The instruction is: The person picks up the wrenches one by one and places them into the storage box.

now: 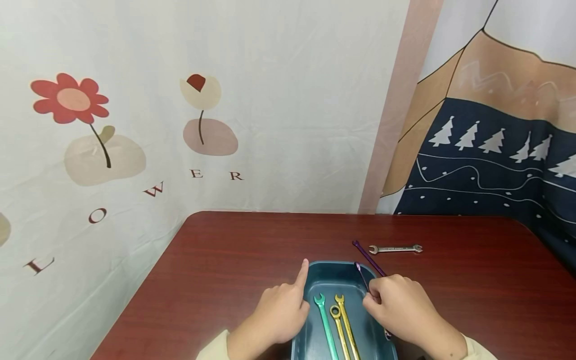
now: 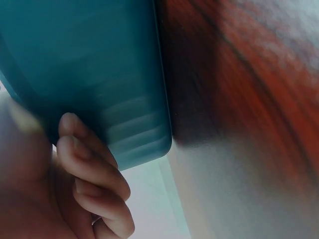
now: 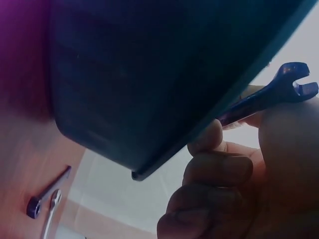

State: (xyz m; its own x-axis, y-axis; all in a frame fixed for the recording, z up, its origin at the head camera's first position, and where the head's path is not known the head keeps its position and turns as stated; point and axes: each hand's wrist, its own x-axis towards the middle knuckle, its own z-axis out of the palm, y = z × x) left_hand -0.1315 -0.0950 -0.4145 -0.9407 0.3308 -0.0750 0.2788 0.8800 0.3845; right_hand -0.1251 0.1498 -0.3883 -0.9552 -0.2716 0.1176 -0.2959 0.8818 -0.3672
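Nearest, two pale-yellow fabric sleeves [image 1: 215, 347] frame a smooth teal tray [image 1: 333, 272], deep-walled and rectangular with rounded corners, its near end cut off at the bottom of the head view. On its floor lie a slim metallic green open-ended wrench [image 1: 327, 327], a gold ring-ended wrench [image 1: 340, 335] and a longer gold open-ended wrench [image 1: 348, 327], close together and pointing roughly away from the person.

The left hand [image 1: 283, 307] grips the tray's left rim, thumb on the inner side and the bent lower fingers against the outer wall, while its index finger stretches straight forward along the edge. The right hand [image 1: 402, 305], at the opposite rim, is clenched round a glossy dark-purple metal wrench [image 1: 362, 276]. That wrench slants: its thin far end shows over the tray's interior, and its forked jaw juts out past the hand in the right wrist view. Whether it touches the tray cannot be told.

Just beyond the tray's far right corner, a second purple wrench [image 1: 370, 258] lies diagonally on the glossy, red-brown wood-grained surface [image 1: 225, 290], partly hidden by the right hand. Near its upper end a silver double open-ended wrench [image 1: 396, 249] lies crosswise. Broad room extends on the surface to either side of the hands, up to its rounded far corners. Behind hangs a pale, lightly creased sheet [image 1: 292, 100] printed with flowers.
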